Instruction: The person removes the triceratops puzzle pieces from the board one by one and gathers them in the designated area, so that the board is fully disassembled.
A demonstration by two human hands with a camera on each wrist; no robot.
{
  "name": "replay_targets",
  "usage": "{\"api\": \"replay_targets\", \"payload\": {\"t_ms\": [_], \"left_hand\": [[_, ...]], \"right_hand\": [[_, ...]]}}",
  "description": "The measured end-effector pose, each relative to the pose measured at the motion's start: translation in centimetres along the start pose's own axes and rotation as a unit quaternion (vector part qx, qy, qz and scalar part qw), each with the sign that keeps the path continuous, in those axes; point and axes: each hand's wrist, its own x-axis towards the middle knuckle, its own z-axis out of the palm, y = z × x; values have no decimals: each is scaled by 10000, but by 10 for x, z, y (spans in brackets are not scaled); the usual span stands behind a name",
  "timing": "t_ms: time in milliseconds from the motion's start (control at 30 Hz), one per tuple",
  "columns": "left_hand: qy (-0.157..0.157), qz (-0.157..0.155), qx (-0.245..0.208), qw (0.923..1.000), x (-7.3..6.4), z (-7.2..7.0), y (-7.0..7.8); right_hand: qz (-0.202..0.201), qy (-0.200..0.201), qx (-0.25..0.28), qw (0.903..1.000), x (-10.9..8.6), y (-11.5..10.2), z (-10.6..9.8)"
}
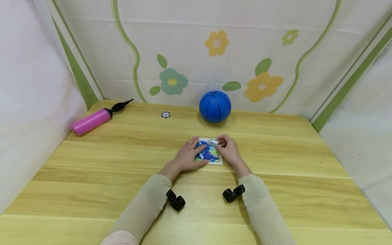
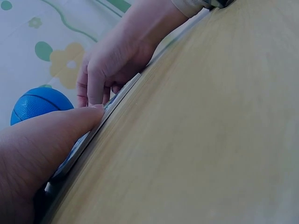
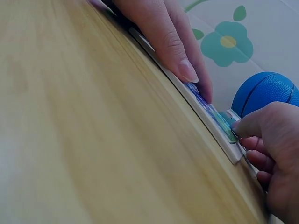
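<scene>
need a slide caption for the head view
Left hand on a picture board, right hand pinching a piece at its far right corner, blue ball behind.

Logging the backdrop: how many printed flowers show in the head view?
4: yellow flower at upper centre, small green flower at upper right, large orange flower up and right of the blue ball, teal flower up and left of it. More may lie out of frame.
</scene>
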Motion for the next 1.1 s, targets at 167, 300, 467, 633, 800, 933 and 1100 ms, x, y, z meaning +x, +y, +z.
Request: {"api": "replay_targets", "payload": {"t_ms": [167,300,467,633,800,933,1100], "left_hand": [[-16,26,-6,10000,-1,-1,1],[-45,30,4,10000,0,0,1],[-57,0,-63,10000,0,0,1],[-31,-25,-71,10000,1,0,0],[-37,-14,-54,10000,1,-1,-1],[-56,-19,-71,10000,0,-1,-1],[-124,-77,-111,9998,0,1,0]], "right_hand": [[-191,-213,4,9996,-1,1,-3],[-327,-471,-136,9983,-2,2,-7],[-445,-608,-224,9969,-1,4,-9],[-321,-494,-101,9982,0,2,-7],[-184,-279,-124,9994,2,1,-6],[-103,-202,-93,9997,2,2,-7],[8,-233,208,9995,3,5,-16]]}}
